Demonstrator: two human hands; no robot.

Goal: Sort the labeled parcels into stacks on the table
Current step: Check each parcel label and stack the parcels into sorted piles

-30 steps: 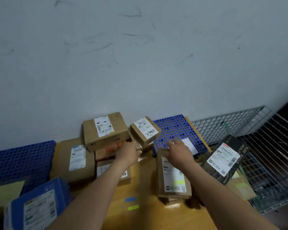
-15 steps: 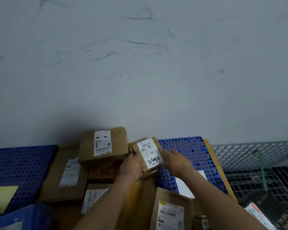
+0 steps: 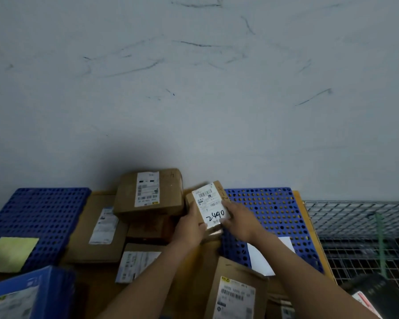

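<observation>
**Right hand moved up to join left on parcel "2490"**

Since one second ago the right hand (image 3: 240, 221) has left the long box (image 3: 236, 293) at the near edge and come up to the small parcel (image 3: 209, 207); left hand (image 3: 189, 229) has closed in on the same parcel from its other side; head view has tilted upward, so more wall (image 3: 194, 88) fills the picture.

Small parcel: brown carton, white label with "2490" handwritten; tilted, label facing the camera; held between both hands, just right of the box stack, at the left edge of the right blue perforated panel (image 3: 270, 210).
Left hand: fingers curled round the lower-left side, thumb on the label's near corner; clamped on the parcel.
Right hand: fingers laid along the right edge, thumb low on the near corner; gripping it also.
Contact below: possibly resting on a carton underneath, though the hands hide this.

Surroundings: top box (image 3: 148, 194) of the stack, label up, against the wall; flat parcel (image 3: 97, 229) to its left; labelled parcel (image 3: 136, 261) partly under the left forearm; left blue panel (image 3: 37, 217) bearing a yellow-green sheet (image 3: 12, 253); white sheet (image 3: 260, 259) on the right panel; blue box (image 3: 28, 295) at near left; wire cage (image 3: 355, 226) at right; orange table (image 3: 205, 256) beneath.
</observation>
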